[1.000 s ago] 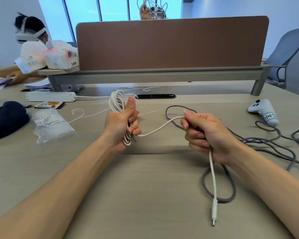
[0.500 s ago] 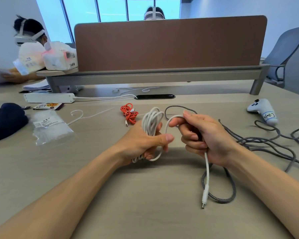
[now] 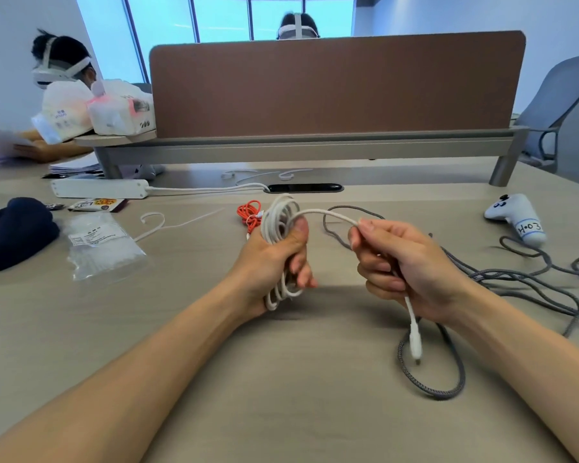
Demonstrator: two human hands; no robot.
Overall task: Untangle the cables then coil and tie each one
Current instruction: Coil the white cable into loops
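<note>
Left hand (image 3: 274, 262) is closed around a bundle of white cable (image 3: 279, 222): loops stick out above my thumb and below the heel of the palm, held upright just above the table (image 3: 281, 412). From the top of the bundle one strand arcs right to my right hand (image 3: 405, 265), which pinches it between thumb and forefinger, the other fingers curled in. The free end hangs from the bottom of that fist, its plug (image 3: 415, 345) dangling over the near loop of the grey braided cable (image 3: 445, 392). The grey cable lies loose on the table, trailing right and far in tangled loops. Just beyond my left hand sits a small coiled orange cable (image 3: 249, 213). Far left: a white power strip (image 3: 99, 188) and a clear plastic bag (image 3: 104, 245). Far right: a white controller (image 3: 515, 217).
</note>
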